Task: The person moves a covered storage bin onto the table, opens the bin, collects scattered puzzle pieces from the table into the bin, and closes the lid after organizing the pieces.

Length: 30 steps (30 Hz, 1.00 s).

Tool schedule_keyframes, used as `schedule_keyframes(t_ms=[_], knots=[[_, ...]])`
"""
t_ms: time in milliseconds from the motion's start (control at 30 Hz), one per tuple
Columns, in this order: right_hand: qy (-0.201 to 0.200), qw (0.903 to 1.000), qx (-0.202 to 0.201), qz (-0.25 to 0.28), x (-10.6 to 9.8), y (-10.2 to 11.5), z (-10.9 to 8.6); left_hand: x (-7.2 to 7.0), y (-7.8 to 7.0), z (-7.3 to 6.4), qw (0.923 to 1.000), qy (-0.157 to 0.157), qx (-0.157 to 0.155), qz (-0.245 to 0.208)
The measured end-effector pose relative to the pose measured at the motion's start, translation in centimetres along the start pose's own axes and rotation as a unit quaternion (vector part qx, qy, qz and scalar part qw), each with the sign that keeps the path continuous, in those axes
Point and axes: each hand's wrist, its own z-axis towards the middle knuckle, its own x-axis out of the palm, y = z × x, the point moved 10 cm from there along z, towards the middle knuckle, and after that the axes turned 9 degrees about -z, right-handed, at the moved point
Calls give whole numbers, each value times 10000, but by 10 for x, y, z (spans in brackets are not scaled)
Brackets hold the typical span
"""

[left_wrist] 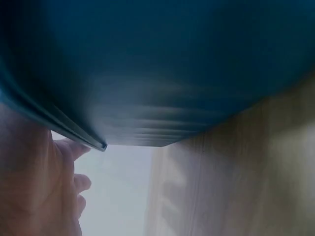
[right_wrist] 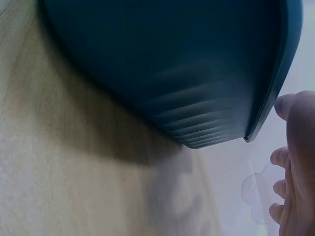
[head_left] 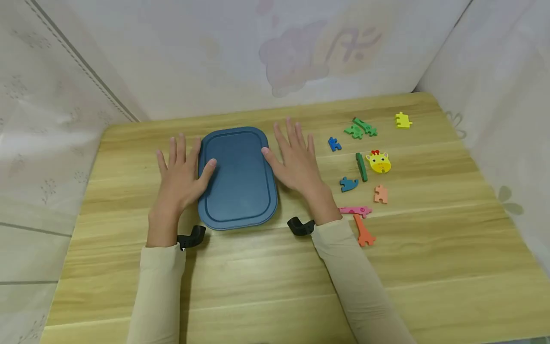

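Note:
A dark blue lidded box (head_left: 238, 179) stands on the wooden table, its flat lid on top. My left hand (head_left: 177, 180) is at its left side, fingers straight and spread, with the thumb over the lid's edge. On the other side, my right hand (head_left: 296, 165) has its fingers extended and its thumb tip at the lid's right edge. Both wrist views look along the ribbed side walls of the box (left_wrist: 172, 64), (right_wrist: 167, 54) below the overhanging lid rim. What is inside the box is hidden.
Several puzzle pieces lie to the right: a yellow giraffe-face piece (head_left: 380, 163), a dark green strip (head_left: 361, 167), green pieces (head_left: 364, 126), blue pieces (head_left: 348, 184), a pink strip (head_left: 355, 210), orange pieces (head_left: 363, 232) and a yellow piece (head_left: 402, 121). Patterned curtains (head_left: 193, 57) border the table.

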Motion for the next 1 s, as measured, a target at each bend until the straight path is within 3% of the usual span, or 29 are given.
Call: schedule_keyframes(t_ms=[233,467,700,833,1000], knots=[[94,9999,-41,-71,4,-2,-4,13,-9,-7,9997,101,216,54],[107,9992,-387,91,3,10,-7,17,-28,-13,9982,129,555,175],[124,9972,-740,-78,4,16,-11,22,-49,-15,9957,117,846,350],[37,9948,-1006,-120,1,19,-15,27,-59,-21,9932,156,1054,476],[-307,9855,-1666,-4,-10,36,-25,28,-73,-32,9872,75,1470,621]])
